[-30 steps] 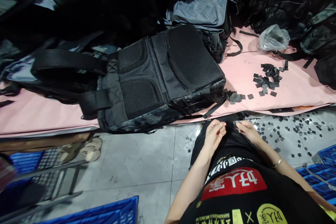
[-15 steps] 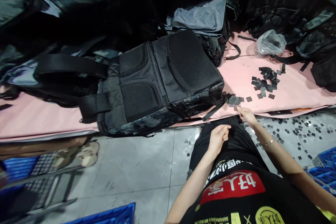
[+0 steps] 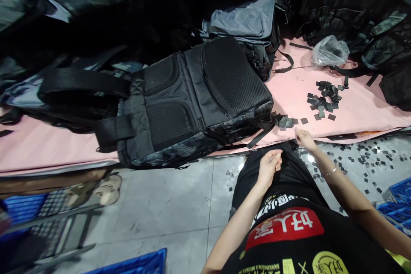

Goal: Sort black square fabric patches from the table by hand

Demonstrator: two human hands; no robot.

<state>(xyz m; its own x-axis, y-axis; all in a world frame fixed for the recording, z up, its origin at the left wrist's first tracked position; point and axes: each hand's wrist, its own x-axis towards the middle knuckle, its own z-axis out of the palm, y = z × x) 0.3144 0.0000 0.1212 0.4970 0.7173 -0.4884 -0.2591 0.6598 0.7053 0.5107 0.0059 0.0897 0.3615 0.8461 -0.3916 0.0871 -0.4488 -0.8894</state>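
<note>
My left hand (image 3: 270, 166) is closed over my lap, thumb and fingertips pressed together; anything between them is too small to make out. My right hand (image 3: 305, 139) is at the table's front edge, its fingers pinched; I cannot make out what they hold. Just beyond those fingertips is a small pile of black square pieces (image 3: 284, 121), one lying very near the fingers. A looser group of the same squares (image 3: 325, 99) lies farther back. To the left, a large black backpack (image 3: 192, 102) rests with its mesh back panel up, reaching the table's front edge.
The table has a pink cover (image 3: 362, 107). Behind stand an open bag with grey lining (image 3: 240, 19) and a clear plastic bag (image 3: 330, 51). Many black squares are scattered on the tiled floor (image 3: 366, 158). Blue crates (image 3: 135, 263) stand low at both sides.
My right hand has shifted slightly right and away from me, staying pinched by the pile. My left hand has moved a little to the right, still closed. The backpack stays in place.
</note>
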